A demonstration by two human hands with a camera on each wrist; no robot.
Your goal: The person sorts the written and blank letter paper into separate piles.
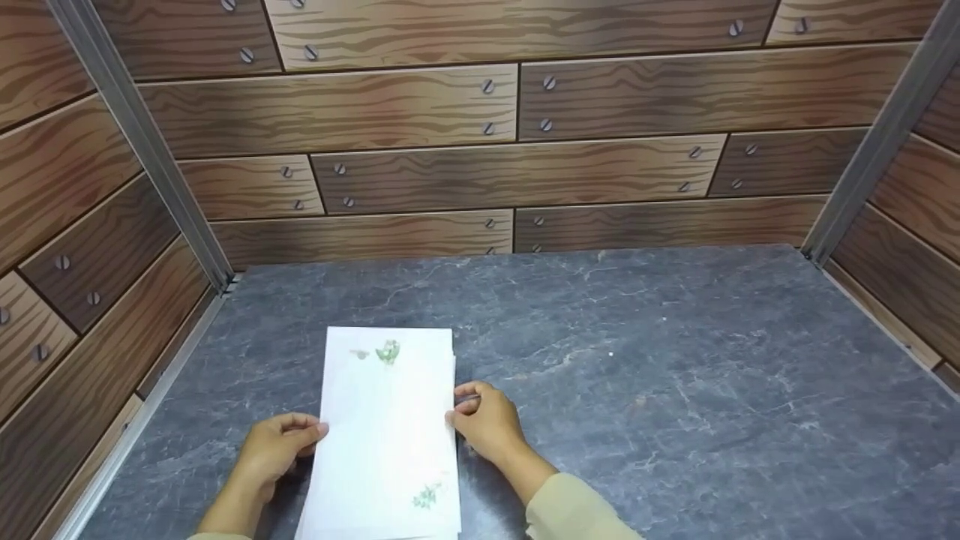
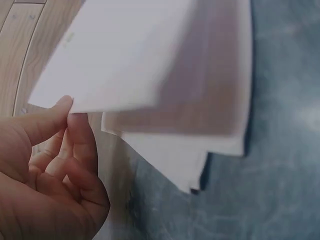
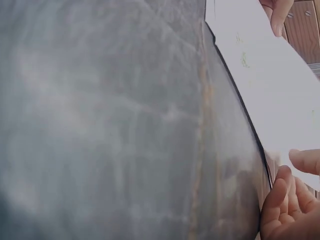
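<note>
A white sheet of paper [image 1: 386,427] with small green leaf prints lies lengthwise before me, on top of other sheets whose edges [image 2: 225,142] show beneath it. My left hand [image 1: 274,450] pinches its left edge between thumb and fingers. In the left wrist view that hand [image 2: 60,160] holds the sheet's edge raised above the paper below. At the opposite edge is my right hand [image 1: 491,424], thumb over the paper and fingers curled beside it. The right wrist view has this hand [image 3: 295,200] at the sheet's border, its fingertips partly hidden.
A dark grey marbled tabletop [image 1: 675,390] extends to the right and behind the paper. Wood-patterned panels [image 1: 420,176] stand at the back and both sides, with metal posts [image 1: 142,142] at the corners. A tiny white speck [image 1: 610,354] lies right of the paper.
</note>
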